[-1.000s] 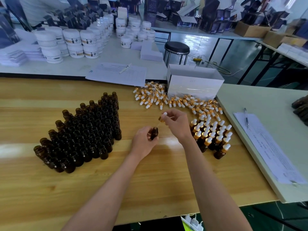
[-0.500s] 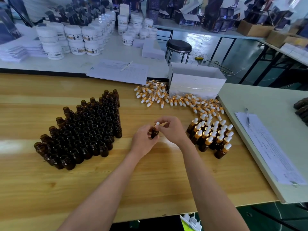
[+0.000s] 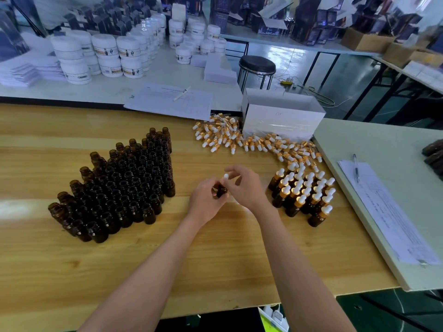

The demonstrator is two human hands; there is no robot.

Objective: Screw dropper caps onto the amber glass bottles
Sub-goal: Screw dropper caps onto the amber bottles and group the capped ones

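Observation:
My left hand (image 3: 206, 200) grips a small amber glass bottle (image 3: 221, 190) above the wooden table (image 3: 72, 271). My right hand (image 3: 244, 185) pinches the dropper cap (image 3: 225, 176), whose white bulb sticks up over the bottle's neck. A large block of open amber bottles (image 3: 119, 188) stands to the left. To the right stands a cluster of capped bottles (image 3: 304, 192). Loose dropper caps (image 3: 251, 140), gold collars with white bulbs, lie scattered at the back.
A white open box (image 3: 280, 116) sits behind the loose caps. A pale side table (image 3: 383, 149) on the right carries papers and a pen (image 3: 356, 167). White jars (image 3: 107, 53) and paper sheets (image 3: 170, 101) fill the far table. A black stool (image 3: 257, 65) stands behind.
My right hand brought the dropper cap down from up and to the right onto the bottle held in my left hand. Both hands are now close together around it.

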